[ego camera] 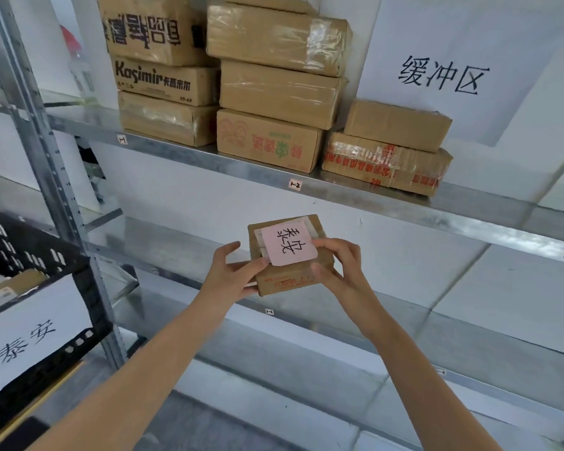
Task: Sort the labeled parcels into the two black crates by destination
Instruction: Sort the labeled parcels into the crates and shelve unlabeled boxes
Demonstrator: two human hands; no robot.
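Head view shows your left hand (232, 271) and right hand (337, 265) pinching the small box (290, 255) at mid-frame, pink label (290, 244) up, likely to match the crate (36, 288) at lower left.

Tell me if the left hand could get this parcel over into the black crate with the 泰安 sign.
Probably yes. The left hand already shares a grip on the small parcel, and the black crate sits lower left with only the shelf upright near the path.
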